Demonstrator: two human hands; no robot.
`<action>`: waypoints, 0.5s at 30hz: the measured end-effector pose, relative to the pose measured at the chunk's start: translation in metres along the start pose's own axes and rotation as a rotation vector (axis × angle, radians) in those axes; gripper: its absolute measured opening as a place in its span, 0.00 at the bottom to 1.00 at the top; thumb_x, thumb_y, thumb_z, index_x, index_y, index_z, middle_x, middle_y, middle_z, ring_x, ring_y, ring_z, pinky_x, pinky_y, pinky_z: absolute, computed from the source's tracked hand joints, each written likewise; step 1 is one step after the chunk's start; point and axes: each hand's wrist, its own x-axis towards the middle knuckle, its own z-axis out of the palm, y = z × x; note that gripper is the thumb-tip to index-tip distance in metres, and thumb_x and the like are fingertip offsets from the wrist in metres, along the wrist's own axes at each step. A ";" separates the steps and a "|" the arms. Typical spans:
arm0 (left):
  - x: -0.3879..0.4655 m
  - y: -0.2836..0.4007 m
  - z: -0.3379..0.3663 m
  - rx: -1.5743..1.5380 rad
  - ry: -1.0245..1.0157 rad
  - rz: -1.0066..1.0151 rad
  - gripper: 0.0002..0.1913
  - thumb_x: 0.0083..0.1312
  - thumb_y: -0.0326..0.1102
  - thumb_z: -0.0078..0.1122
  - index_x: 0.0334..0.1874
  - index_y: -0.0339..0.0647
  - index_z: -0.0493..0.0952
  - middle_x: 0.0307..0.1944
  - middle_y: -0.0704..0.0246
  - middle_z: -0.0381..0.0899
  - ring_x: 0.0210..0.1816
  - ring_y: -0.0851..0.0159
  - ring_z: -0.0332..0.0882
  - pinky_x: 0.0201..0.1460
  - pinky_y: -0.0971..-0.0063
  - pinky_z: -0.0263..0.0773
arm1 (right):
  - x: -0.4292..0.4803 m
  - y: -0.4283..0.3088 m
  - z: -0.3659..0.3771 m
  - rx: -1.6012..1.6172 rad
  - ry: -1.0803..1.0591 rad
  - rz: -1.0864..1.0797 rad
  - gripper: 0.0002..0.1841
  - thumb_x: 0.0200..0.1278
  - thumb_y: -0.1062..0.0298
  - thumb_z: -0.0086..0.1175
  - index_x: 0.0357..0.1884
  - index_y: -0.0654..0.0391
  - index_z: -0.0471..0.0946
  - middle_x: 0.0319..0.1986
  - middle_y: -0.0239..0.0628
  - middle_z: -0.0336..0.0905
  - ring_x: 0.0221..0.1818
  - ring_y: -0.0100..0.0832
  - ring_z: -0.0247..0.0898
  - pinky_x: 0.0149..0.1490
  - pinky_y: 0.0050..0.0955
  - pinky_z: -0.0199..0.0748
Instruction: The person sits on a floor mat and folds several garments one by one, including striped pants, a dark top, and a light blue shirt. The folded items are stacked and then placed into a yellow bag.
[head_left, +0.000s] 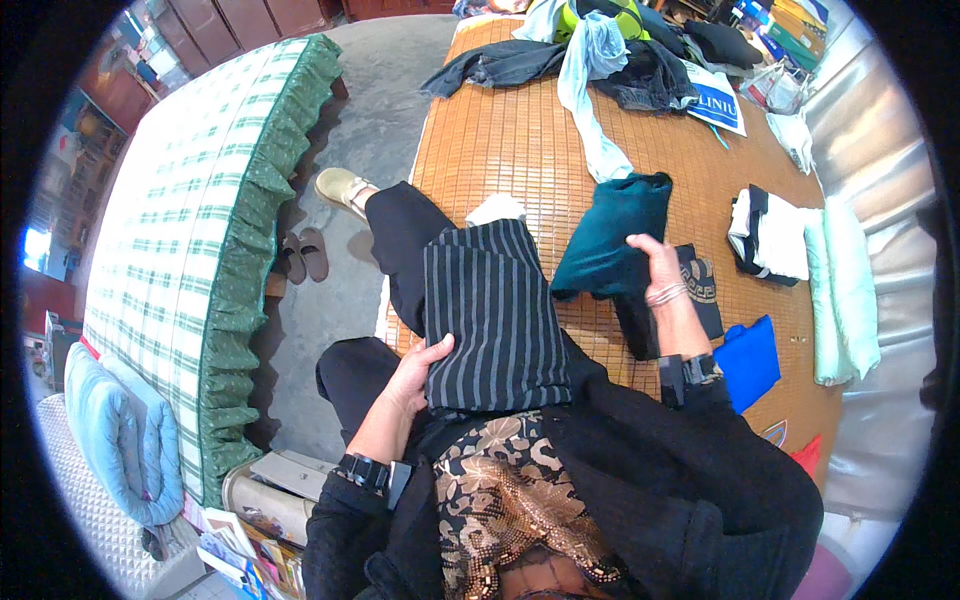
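Note:
A folded black garment with grey stripes (499, 315) lies across my lap. My left hand (424, 367) grips its near left side, thumb on top and fingers underneath. To the right, my right hand (654, 259) holds the edge of a folded dark teal garment (619, 232) over the bamboo mat. Dark folded cloth (636, 326) shows below the teal one, and a black garment with a gold pattern (701, 281) lies just beyond my right wrist. A white cloth (495, 208) is partly hidden behind the striped garment.
The bamboo mat (502, 142) bears loose jeans (510, 64), a light blue garment (589, 112), a blue folded cloth (750, 364), a white and black folded stack (776, 236) and a mint-green roll (847, 300). At left stands a bed with a checked cover (172, 180); slippers (304, 255) lie on the floor.

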 end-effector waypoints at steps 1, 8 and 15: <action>0.001 -0.001 -0.001 -0.004 0.008 -0.006 0.31 0.65 0.42 0.66 0.65 0.33 0.66 0.54 0.57 0.81 0.50 0.60 0.83 0.54 0.66 0.80 | -0.010 -0.016 0.006 0.015 -0.003 0.005 0.20 0.51 0.71 0.64 0.48 0.62 0.80 0.43 0.41 0.83 0.43 0.40 0.80 0.50 0.41 0.81; 0.000 -0.001 0.001 -0.019 -0.003 0.037 0.34 0.66 0.42 0.66 0.67 0.30 0.62 0.55 0.56 0.79 0.51 0.60 0.82 0.55 0.67 0.80 | -0.079 -0.084 0.066 0.565 -0.553 0.166 0.23 0.61 0.62 0.55 0.56 0.63 0.76 0.48 0.47 0.83 0.47 0.48 0.80 0.56 0.47 0.78; -0.005 -0.002 -0.001 -0.046 -0.047 0.074 0.24 0.71 0.37 0.59 0.65 0.33 0.67 0.54 0.59 0.80 0.49 0.63 0.83 0.54 0.67 0.80 | -0.098 0.020 0.104 0.167 -0.404 0.659 0.15 0.56 0.65 0.60 0.44 0.63 0.81 0.38 0.43 0.86 0.41 0.40 0.82 0.52 0.38 0.81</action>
